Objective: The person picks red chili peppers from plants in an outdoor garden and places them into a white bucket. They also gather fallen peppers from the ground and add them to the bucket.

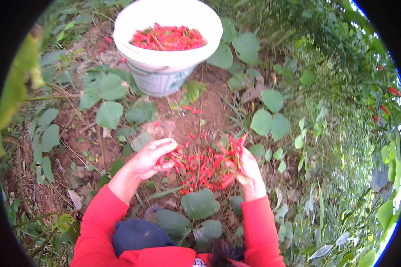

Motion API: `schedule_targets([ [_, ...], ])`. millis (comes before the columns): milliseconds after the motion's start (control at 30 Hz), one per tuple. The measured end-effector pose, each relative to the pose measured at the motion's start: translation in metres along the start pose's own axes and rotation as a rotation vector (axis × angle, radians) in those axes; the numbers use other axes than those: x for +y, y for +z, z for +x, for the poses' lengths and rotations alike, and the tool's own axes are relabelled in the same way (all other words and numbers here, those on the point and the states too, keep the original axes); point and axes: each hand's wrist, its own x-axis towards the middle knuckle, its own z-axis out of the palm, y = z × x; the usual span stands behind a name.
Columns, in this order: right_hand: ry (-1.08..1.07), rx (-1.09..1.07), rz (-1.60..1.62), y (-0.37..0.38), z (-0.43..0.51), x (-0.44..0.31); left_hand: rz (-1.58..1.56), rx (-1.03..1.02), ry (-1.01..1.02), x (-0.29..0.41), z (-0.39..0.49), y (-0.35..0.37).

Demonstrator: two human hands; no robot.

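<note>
Several red chili peppers (pixel 176 157) are gripped in my left hand (pixel 150 158), their tips pointing right and down. My right hand (pixel 250 167) holds a bunch of red chilies (pixel 236 150) upright against the palm and fingers. Between and below both hands, a loose pile of red chilies (pixel 204 177) lies on the bare soil. Beyond the hands stands a white plastic bucket (pixel 163 75), partly filled with red chilies (pixel 168 38). Green printing marks its side.
A few stray chilies (pixel 191 109) lie on the soil near the bucket. Broad-leaved green plants (pixel 270 121) grow at both sides. Dense bushes with some red chilies (pixel 395 91) stand at the right. A large leaf (pixel 200 203) spreads just in front of my knee (pixel 140 237).
</note>
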Motion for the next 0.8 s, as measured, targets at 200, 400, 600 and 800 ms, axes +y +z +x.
schedule_targets([
  [200,0.016,-0.301,0.039,0.094,0.004,-0.119,0.14,-0.041,0.662,0.146,-0.027,0.073],
  [400,-0.584,-0.364,-0.474,0.279,0.061,-0.188,1.56,0.877,1.181,0.298,0.024,0.056],
  [600,-1.151,-0.031,-1.003,0.199,0.074,-0.143,1.026,0.866,1.469,0.219,-0.01,0.032],
  [800,-0.492,0.017,-1.044,0.017,0.022,-0.019,0.999,0.954,1.272,0.089,-0.027,-0.024],
])
